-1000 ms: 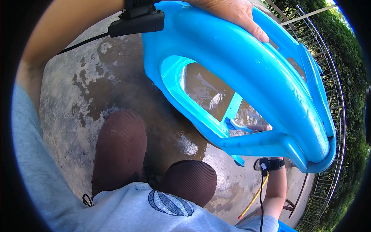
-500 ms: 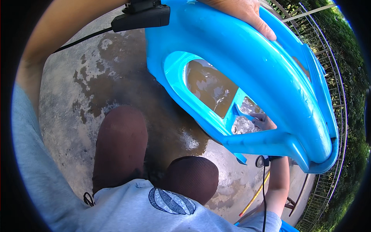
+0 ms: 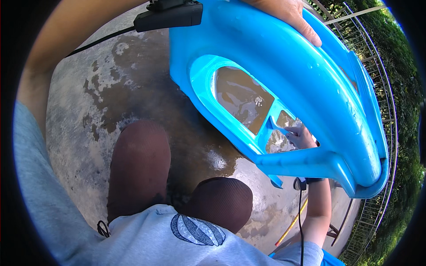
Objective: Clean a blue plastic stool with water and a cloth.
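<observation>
A large, glossy blue plastic shell (image 3: 284, 66) with rounded sides and window-like openings stands tilted in front of me. My left hand (image 3: 293, 17) reaches over its top and holds the upper edge, though part of that hand is cut off by the frame. Through the lower opening my right hand (image 3: 302, 136) shows, its fingers closed round a slim blue handle (image 3: 278, 127). The far end of this handle lies against the shell's inner crossbar, and its kind is hard to make out. A dark band with a small device (image 3: 301, 183) sits at my right wrist.
Wet, muddy water (image 3: 186, 133) spreads over the concrete ground (image 3: 71, 128) beneath the shell and my knees. A black device with a cable (image 3: 168, 17) is at my left wrist. A yellow stick (image 3: 291, 224) lies at the right, before a metal railing (image 3: 390, 119) and greenery.
My right hand and the blue handle have shifted slightly inside the opening. The left hand has slid a little to the right along the shell's top.
</observation>
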The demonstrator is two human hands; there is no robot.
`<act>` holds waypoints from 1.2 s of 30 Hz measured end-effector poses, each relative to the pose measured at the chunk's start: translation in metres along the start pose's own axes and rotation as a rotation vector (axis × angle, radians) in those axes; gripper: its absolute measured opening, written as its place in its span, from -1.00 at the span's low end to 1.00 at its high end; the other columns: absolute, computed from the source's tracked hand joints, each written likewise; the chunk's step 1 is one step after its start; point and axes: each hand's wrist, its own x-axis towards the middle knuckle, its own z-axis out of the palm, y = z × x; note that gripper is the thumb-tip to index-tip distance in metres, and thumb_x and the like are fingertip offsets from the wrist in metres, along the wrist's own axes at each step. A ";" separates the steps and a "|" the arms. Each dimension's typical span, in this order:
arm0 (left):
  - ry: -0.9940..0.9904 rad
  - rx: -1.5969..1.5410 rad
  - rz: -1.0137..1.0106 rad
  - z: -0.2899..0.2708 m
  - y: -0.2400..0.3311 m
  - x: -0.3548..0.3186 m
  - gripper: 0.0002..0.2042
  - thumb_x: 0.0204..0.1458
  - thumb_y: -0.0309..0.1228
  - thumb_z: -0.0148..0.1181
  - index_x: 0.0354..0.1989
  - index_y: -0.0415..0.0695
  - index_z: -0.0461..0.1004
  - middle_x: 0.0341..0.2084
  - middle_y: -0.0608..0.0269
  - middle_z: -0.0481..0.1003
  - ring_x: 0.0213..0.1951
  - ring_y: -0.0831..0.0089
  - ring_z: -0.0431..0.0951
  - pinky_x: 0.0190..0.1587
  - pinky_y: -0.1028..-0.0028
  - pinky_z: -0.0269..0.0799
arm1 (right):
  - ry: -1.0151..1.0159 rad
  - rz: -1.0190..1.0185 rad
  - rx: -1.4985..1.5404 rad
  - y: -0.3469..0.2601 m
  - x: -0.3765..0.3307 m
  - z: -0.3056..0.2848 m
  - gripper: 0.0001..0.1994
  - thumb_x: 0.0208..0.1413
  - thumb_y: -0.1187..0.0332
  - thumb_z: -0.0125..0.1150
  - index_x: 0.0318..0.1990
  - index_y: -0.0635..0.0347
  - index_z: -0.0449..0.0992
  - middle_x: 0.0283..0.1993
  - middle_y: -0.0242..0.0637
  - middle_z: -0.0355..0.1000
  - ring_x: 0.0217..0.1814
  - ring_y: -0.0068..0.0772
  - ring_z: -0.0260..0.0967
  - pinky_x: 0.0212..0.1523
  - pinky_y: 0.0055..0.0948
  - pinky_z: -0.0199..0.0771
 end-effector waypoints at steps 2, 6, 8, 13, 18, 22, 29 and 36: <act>0.009 0.006 0.001 -0.001 -0.003 -0.005 -0.25 0.10 0.28 0.24 0.27 -0.08 0.40 0.11 -0.07 0.46 0.15 0.06 0.46 0.20 0.14 0.35 | -0.006 -0.005 0.002 0.001 -0.007 -0.005 -0.66 0.24 0.40 0.25 0.16 0.18 0.61 -0.15 0.08 0.62 -0.12 0.01 0.59 -0.10 -0.10 0.55; 0.014 0.005 0.016 0.002 -0.003 -0.004 -0.24 0.09 0.28 0.25 0.27 -0.08 0.40 0.11 -0.08 0.45 0.15 0.05 0.46 0.21 0.13 0.35 | -0.001 -0.003 0.003 0.005 -0.023 -0.003 -0.66 0.24 0.40 0.25 0.16 0.17 0.61 -0.14 0.09 0.62 -0.12 0.03 0.59 -0.09 -0.09 0.55; 0.015 0.006 0.021 0.001 -0.002 -0.004 -0.24 0.09 0.28 0.25 0.27 -0.09 0.40 0.12 -0.08 0.45 0.15 0.04 0.46 0.21 0.13 0.35 | 0.010 -0.012 0.003 0.002 -0.022 0.009 -0.66 0.24 0.40 0.26 0.16 0.17 0.61 -0.14 0.09 0.61 -0.11 0.04 0.59 -0.09 -0.08 0.55; 0.025 0.008 0.020 0.002 -0.001 -0.007 -0.23 0.08 0.28 0.26 0.27 -0.09 0.40 0.12 -0.09 0.45 0.16 0.03 0.45 0.21 0.12 0.34 | 0.032 -0.004 -0.007 0.003 -0.028 0.012 -0.66 0.24 0.40 0.26 0.16 0.16 0.61 -0.13 0.10 0.61 -0.11 0.07 0.59 -0.09 -0.06 0.55; 0.038 0.006 0.024 0.004 -0.001 -0.008 -0.23 0.08 0.28 0.27 0.27 -0.09 0.39 0.12 -0.10 0.45 0.17 0.02 0.45 0.22 0.11 0.34 | 0.045 -0.001 -0.027 0.019 -0.056 -0.011 -0.65 0.24 0.40 0.26 0.17 0.16 0.60 -0.12 0.12 0.61 -0.10 0.09 0.59 -0.08 -0.05 0.55; 0.045 0.009 0.027 0.009 -0.002 -0.009 -0.23 0.07 0.28 0.28 0.27 -0.10 0.39 0.13 -0.11 0.44 0.17 0.01 0.44 0.22 0.10 0.34 | 0.067 -0.055 -0.044 0.015 -0.012 0.012 -0.65 0.24 0.40 0.26 0.17 0.15 0.60 -0.12 0.13 0.61 -0.09 0.12 0.59 -0.08 -0.04 0.55; 0.056 0.029 0.018 0.012 0.010 -0.010 -0.22 0.07 0.28 0.29 0.27 -0.10 0.39 0.13 -0.13 0.44 0.18 -0.01 0.44 0.23 0.09 0.33 | 0.108 -0.019 -0.052 0.030 -0.023 0.003 -0.65 0.23 0.39 0.27 0.18 0.14 0.60 -0.11 0.14 0.60 -0.08 0.15 0.60 -0.07 -0.02 0.56; 0.084 0.017 0.038 0.021 0.002 -0.012 -0.21 0.06 0.28 0.31 0.27 -0.11 0.39 0.13 -0.14 0.43 0.19 -0.03 0.43 0.24 0.08 0.33 | 0.089 -0.070 -0.074 0.023 -0.014 -0.002 -0.64 0.23 0.39 0.27 0.18 0.13 0.60 -0.10 0.16 0.60 -0.07 0.19 0.60 -0.07 0.00 0.56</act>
